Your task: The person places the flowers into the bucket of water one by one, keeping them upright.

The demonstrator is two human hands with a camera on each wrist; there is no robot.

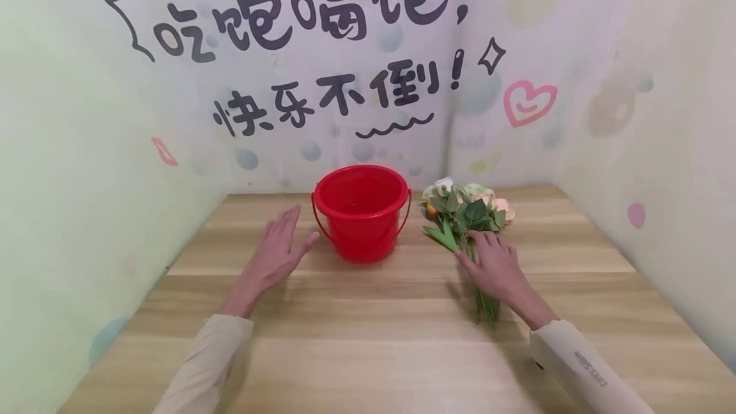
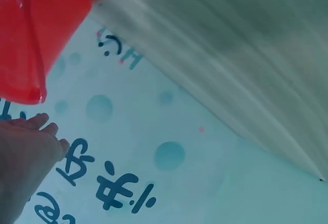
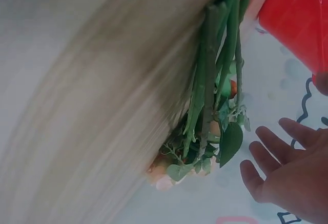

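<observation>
A red bucket (image 1: 363, 235) with a thin red handle stands upright toward the back of the wooden table. Just left of it is my left hand (image 1: 277, 254), fingers extended and thumb spread toward the bucket, holding nothing. To the right of the bucket lies a bunch of flowers (image 1: 474, 209), with pale pink, white and orange blooms at the back and green stems (image 3: 207, 75) toward me. My right hand (image 1: 494, 267) hovers over the stems with its fingers spread; the right wrist view shows a gap between them and the stems.
The wooden table (image 1: 368, 350) reaches back to a printed curtain (image 1: 368, 94) with dark lettering and coloured dots. Pale side walls (image 1: 661, 145) border it left and right. A tiny dark object (image 1: 538, 366) lies near the right sleeve.
</observation>
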